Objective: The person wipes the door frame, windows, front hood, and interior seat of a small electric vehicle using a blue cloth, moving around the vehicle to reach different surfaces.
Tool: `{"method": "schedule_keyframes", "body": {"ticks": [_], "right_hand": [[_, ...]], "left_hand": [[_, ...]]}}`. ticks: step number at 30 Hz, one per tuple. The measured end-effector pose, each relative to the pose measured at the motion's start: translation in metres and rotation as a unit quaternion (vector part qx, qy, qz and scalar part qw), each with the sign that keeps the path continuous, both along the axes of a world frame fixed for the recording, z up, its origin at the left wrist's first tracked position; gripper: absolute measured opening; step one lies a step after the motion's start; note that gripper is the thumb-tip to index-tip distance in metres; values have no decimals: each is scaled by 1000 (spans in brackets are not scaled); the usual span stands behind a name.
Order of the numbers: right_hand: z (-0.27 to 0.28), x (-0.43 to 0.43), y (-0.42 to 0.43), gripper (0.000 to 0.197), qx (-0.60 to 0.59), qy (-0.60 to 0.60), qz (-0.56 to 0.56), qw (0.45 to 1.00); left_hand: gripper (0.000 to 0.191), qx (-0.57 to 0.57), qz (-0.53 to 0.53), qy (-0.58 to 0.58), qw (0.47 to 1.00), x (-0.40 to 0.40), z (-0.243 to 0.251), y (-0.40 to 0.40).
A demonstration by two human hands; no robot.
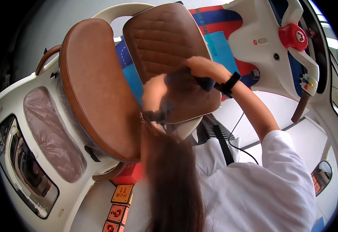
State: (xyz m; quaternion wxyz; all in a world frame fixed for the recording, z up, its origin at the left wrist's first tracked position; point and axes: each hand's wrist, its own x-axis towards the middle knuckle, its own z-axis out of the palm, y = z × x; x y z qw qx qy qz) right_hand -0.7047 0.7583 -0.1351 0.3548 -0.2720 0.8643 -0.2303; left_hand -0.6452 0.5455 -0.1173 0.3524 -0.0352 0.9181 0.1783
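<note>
A dark, blurred cloth stretches between my two hands above a brown quilted seat cushion. My right hand grips its right end, with a black band around the wrist. At the other end my left hand has its fingers curled against the cloth; a dark band circles that wrist too. Motion blur hides the cloth's exact shape. Long hair hangs in front of my left forearm and covers much of it. A smooth brown seat pad lies left of the quilted cushion.
A white steering wheel with a red hub and a brown-handled lever stand at the right. Red and blue mats cover the floor. Plastic-wrapped padding lines the left panel. Printed block boxes sit below; a side mirror is at lower right.
</note>
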Motion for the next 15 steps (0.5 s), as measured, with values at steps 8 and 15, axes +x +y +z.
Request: {"method": "schedule_keyframes", "body": {"ticks": [8, 15], "right_hand": [[-50, -136, -89, 52, -15, 396, -69, 915], [-124, -89, -144, 84, 288, 240, -2, 927]], "left_hand": [[76, -245, -31, 301, 921, -113, -45, -34], [97, -193, -14, 108, 975, -62, -153, -40]]}}
